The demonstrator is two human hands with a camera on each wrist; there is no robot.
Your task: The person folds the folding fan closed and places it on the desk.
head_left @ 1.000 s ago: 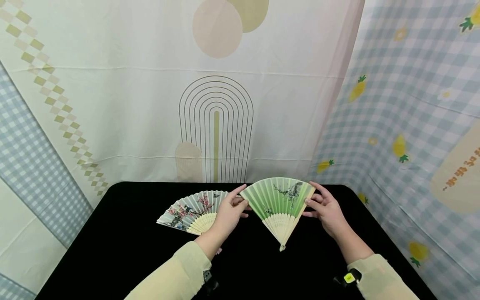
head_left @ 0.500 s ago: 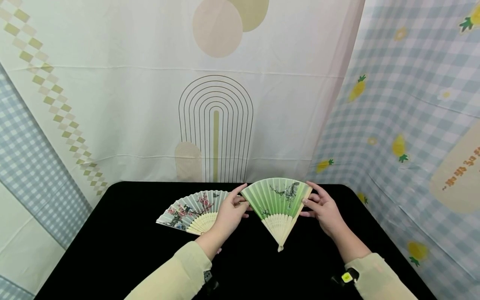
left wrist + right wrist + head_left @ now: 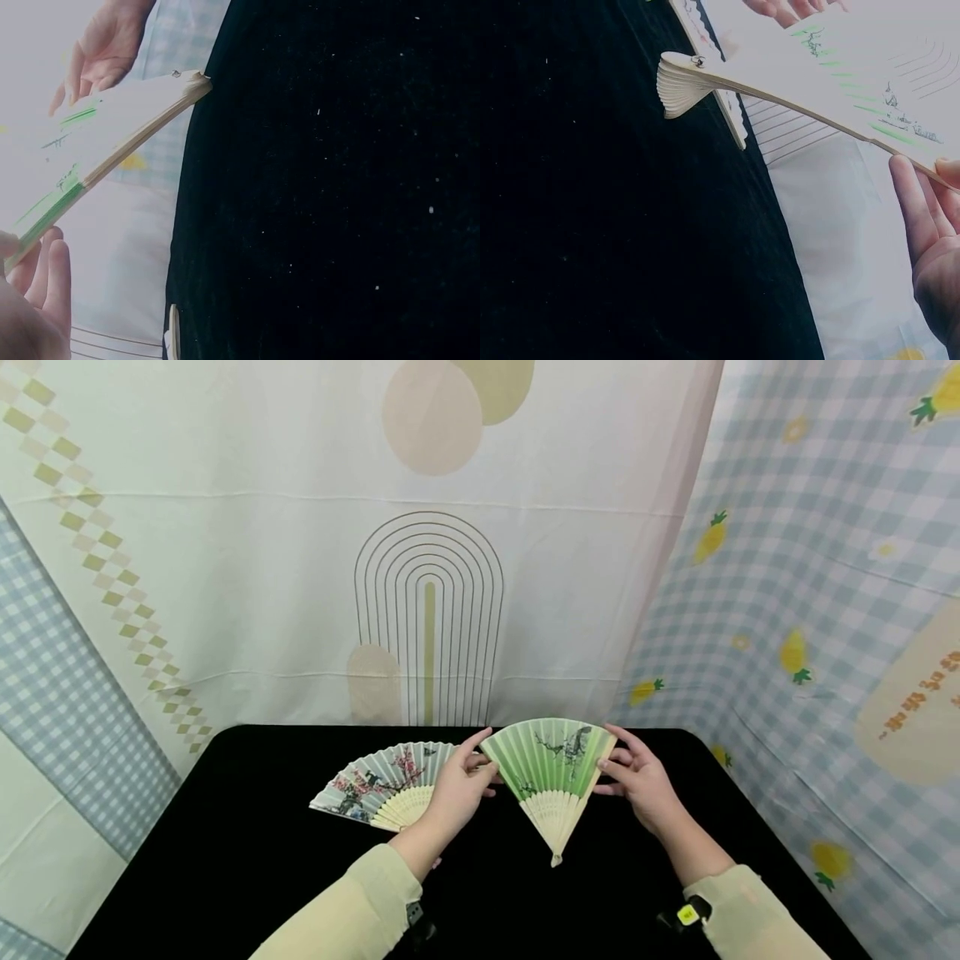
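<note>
Between my two hands a green folding fan (image 3: 555, 760) stands partly spread, its pale ribs converging at the pivot below. My left hand (image 3: 459, 789) pinches its left outer rib between thumb and fingers. On the opposite side my right hand (image 3: 643, 779) grips the right outer rib the same way. Both wrist views show the green fan held up over the black cloth, its stacked rib ends at the pivot (image 3: 682, 82) plain in the right wrist view. A second folding fan (image 3: 375, 781), grey with pink blossoms, lies spread behind my left forearm, which hides its right part.
A black cloth covers the table (image 3: 247, 860). Behind it hangs a white patterned curtain (image 3: 285, 593), and a blue checked curtain (image 3: 750, 693) with pineapples closes off the right side.
My right hand has moved slightly left with its outer rib, so the green fan's spread is a little narrower. The left hand and the blossom fan have stayed nearly still.
</note>
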